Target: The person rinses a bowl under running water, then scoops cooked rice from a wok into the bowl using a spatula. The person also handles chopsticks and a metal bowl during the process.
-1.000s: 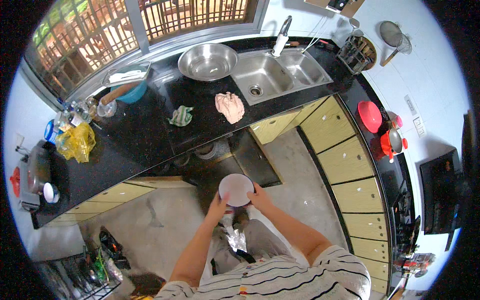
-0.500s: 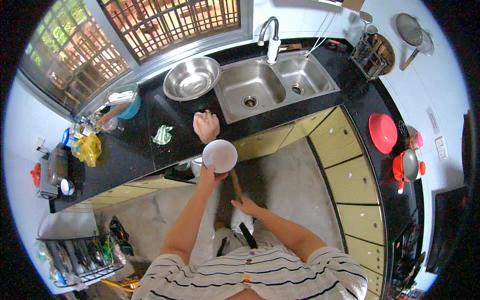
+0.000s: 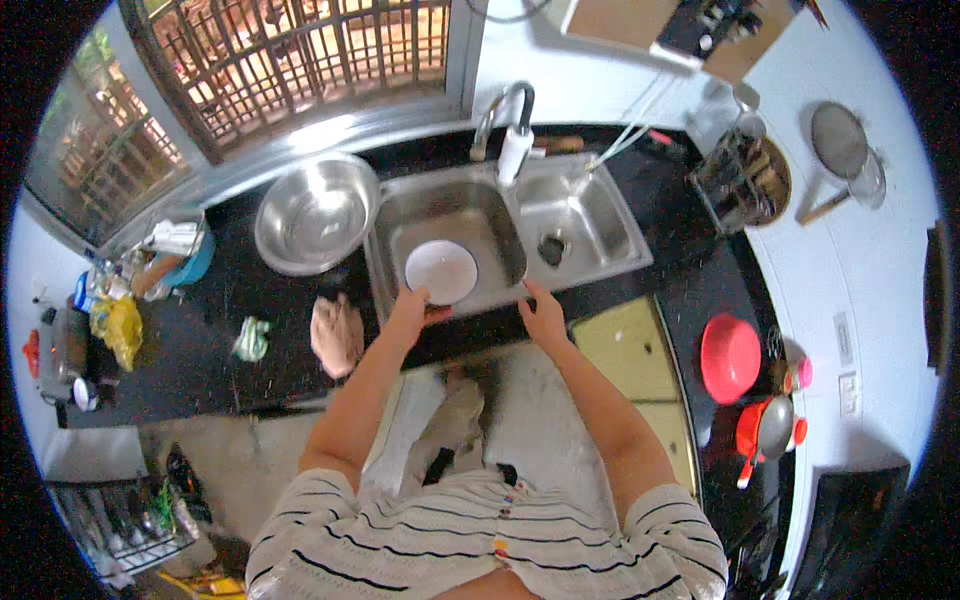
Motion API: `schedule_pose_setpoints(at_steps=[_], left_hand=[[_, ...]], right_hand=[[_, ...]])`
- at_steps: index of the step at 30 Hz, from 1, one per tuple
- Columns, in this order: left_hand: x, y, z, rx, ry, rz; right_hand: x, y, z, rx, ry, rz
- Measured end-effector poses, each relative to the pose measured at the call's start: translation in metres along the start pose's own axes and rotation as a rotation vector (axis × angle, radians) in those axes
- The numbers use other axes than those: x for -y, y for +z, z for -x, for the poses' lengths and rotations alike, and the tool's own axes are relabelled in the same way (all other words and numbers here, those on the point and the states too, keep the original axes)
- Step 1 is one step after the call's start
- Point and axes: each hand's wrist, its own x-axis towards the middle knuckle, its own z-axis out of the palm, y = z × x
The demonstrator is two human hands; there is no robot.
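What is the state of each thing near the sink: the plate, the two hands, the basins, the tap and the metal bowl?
White plate: held over the left basin, apparently empty.
Left hand: gripping the plate's edge.
Right hand: holds nothing, resting on the sink's front edge.
Left basin: no dishes inside.
Tap: no water seen running.
Steel bowl: upright, empty.

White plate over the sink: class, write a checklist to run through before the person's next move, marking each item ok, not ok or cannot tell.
1. White plate held by the left hand at its near rim: ok.
2. Plate is over the left basin of the sink: ok.
3. Right hand free, resting on the sink's front edge: ok.
4. Faucet stands between the basins, within reach: ok.
5. Water running: cannot tell.
6. Plate clean or dirty: cannot tell.
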Motion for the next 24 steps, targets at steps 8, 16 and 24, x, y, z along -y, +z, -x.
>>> schedule_pose_setpoints(at_steps=[8,16,24], left_hand=[[-0.042,0.093,-0.114,-0.046,-0.012,-0.003],[-0.048,0.103,-0.145,-0.007,0.001,0.048],[-0.045,0.12,-0.149,-0.136,-0.002,0.114]], right_hand=[[-0.073,-0.008,-0.251,0.091,-0.016,0.579],[-0.124,0.025,-0.321,0.137,0.034,0.655],[-0.145,0.028,-0.323,0.227,0.036,0.569]])
